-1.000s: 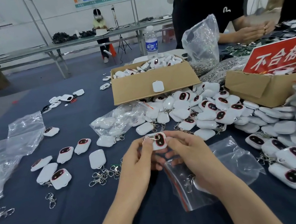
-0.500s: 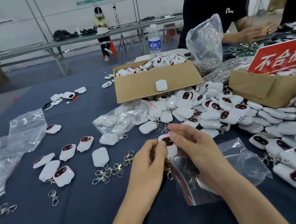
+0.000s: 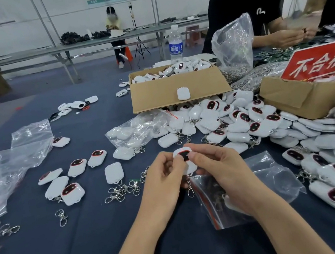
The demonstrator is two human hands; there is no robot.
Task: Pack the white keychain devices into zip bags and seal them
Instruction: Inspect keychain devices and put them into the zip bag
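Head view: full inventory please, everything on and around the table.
held device: one, white, dark face, between both hands
zip bag: one, clear, on table under right hand
device pile: many, white, centre right
loose devices: several, white, left
clasps: cluster, silver, left of hands
box: one, brown, full of devices, behind pile
sign: one, red, far right
empty bags: few, clear, far left
bottle: one, clear, behind box
table: one, dark blue
left hand: pinches held device
right hand: pinches held device

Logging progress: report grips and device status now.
Left grip, right grip: both pinching one keychain device. Zip bag under right wrist, device outside it. No obstruction seen.
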